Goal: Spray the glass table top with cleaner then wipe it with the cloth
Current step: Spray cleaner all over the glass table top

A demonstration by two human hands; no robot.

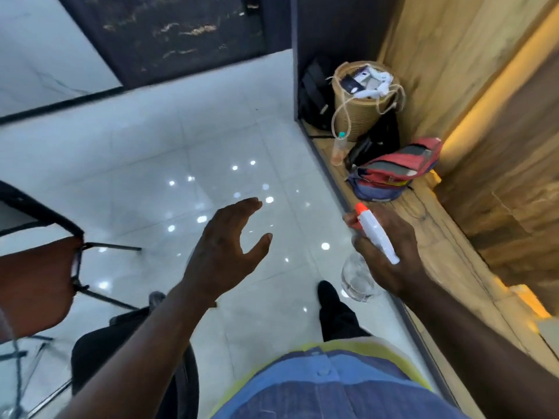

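Note:
My right hand (390, 255) grips a clear spray bottle (357, 276) by its white trigger head with an orange nozzle, held over the floor at the right. My left hand (227, 252) hovers in the middle with fingers spread and loosely bent, holding nothing. The glass table (27, 352) shows only as a corner with black frame bars at the lower left edge. No cloth is in view.
A glossy white tiled floor (181, 164) lies below. At the left stands a black-framed chair (39, 213). A wooden ledge (438, 237) on the right carries a woven basket (363, 98), a red and blue bag (393, 173), a small bottle (338, 149) and dark bags.

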